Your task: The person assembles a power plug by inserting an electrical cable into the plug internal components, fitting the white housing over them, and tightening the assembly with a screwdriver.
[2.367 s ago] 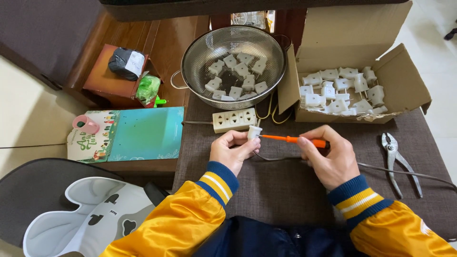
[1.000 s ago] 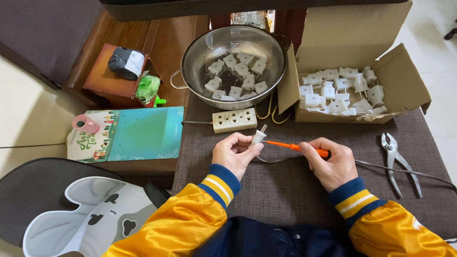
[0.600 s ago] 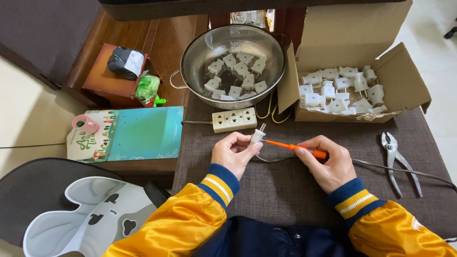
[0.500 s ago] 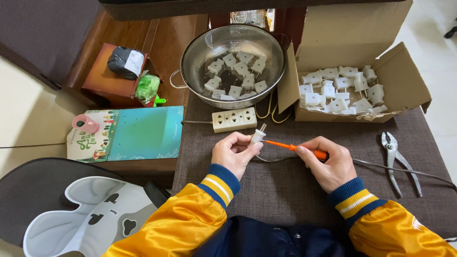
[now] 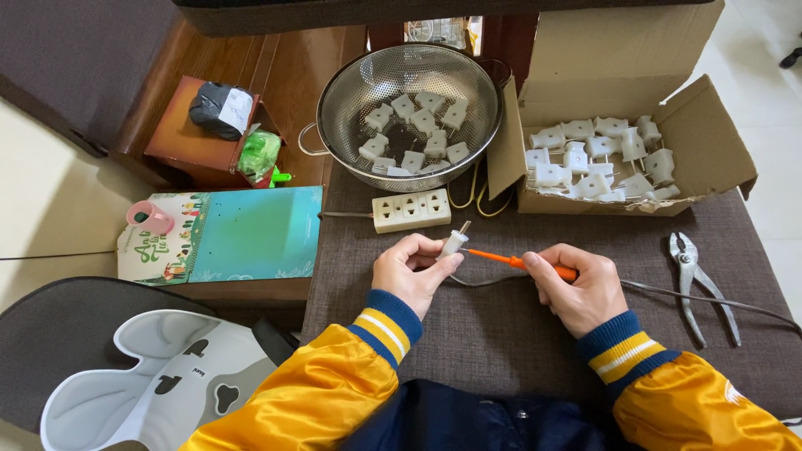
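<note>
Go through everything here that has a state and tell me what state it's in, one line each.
left hand: closed around a white plug
white plug: held, prongs pointing up
right hand: gripping an orange screwdriver
orange screwdriver: tip at the plug
cardboard box: flaps open, plugs inside
metal colander: upright, partly filled with plugs
power strip: sockets empty
pliers: lying unused, handles apart
</note>
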